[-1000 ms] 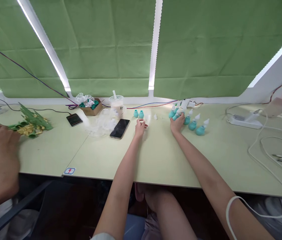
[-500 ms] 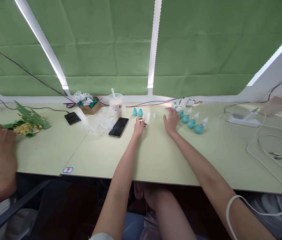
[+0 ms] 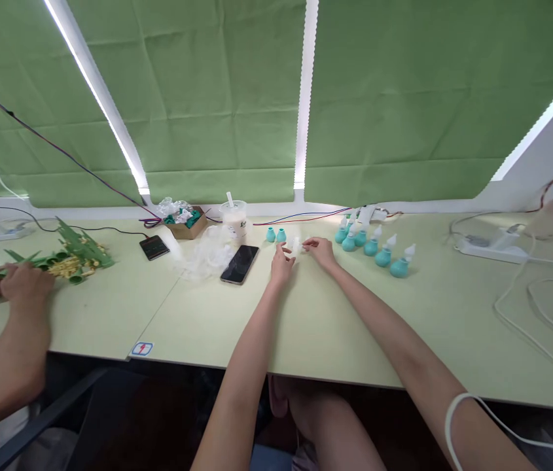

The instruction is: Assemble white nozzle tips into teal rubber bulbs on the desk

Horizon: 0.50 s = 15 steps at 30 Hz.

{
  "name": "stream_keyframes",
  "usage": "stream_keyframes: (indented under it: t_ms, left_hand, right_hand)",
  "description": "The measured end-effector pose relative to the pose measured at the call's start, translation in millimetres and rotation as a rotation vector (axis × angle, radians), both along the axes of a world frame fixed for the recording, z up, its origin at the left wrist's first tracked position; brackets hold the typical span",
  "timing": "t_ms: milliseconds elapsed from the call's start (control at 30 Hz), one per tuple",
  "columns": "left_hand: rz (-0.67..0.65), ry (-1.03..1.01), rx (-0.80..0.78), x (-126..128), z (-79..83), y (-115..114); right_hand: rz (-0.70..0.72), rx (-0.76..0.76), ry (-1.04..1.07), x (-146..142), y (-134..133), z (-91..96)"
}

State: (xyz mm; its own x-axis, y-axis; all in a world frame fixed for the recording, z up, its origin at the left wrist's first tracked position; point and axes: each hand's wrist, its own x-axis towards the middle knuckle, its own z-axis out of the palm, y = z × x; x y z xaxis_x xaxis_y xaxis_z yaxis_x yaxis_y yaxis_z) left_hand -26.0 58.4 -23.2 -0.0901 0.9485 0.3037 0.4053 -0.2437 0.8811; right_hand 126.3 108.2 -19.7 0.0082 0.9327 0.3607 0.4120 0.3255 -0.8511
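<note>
Though small, teal bulbs [image 3: 383,258], seemingly smooth.

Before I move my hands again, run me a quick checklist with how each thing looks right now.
1. Left hand clear of the phone: ok, they are apart.
2. What the right hand holds: cannot tell, its fingertips are too small and blurred.
3. White tip on the rightmost teal bulb: ok, in place.
4. Tips on the two teal bulbs beyond the left hand: not ok, none seen.
5. Drink cup upright: ok.
6. White cable clear of the right forearm: cannot tell, it crosses it in view but contact is unclear.
</note>
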Motion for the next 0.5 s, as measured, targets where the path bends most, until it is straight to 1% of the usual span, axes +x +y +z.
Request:
stream_keyframes:
  t_ms: [67, 100, 167, 233, 300, 433, 500]
  left_hand:
    - [-0.025, -0.017, 0.035, -1, 1.3, 1]
    - [-0.027, -0.032, 0.056, -1, 2.3, 2]
    - [-0.016, -0.067, 0.09, -3, 4.7, 3]
    - [-0.019, -0.098, 0.099, -3, 7.5, 3]
    - [-0.024, -0.112, 0.098, -3, 10.0, 2]
    - [-0.011, -0.13, 0.148, 0, 14.3, -2]
    - [-0.026, -0.138, 0.158, 2, 16.6, -5]
  right_hand:
    - [0.095, -0.154, 0.219, -6, -8, -1.2]
    - [0.125, -0.205, 0.302, -8, -12, -2.0]
    - [0.147, -0.256, 0.422, -11, -17, -3.1]
    - [0.15, -0.277, 0.49, -11, -20, -3.0]
    - [0.181, -0.303, 0.502, -9, -20, -0.8]
    - [0.328, -0.371, 0.436, -2, -23, 6.9]
    - [0.351, -0.371, 0.398, 0, -26, 9.4]
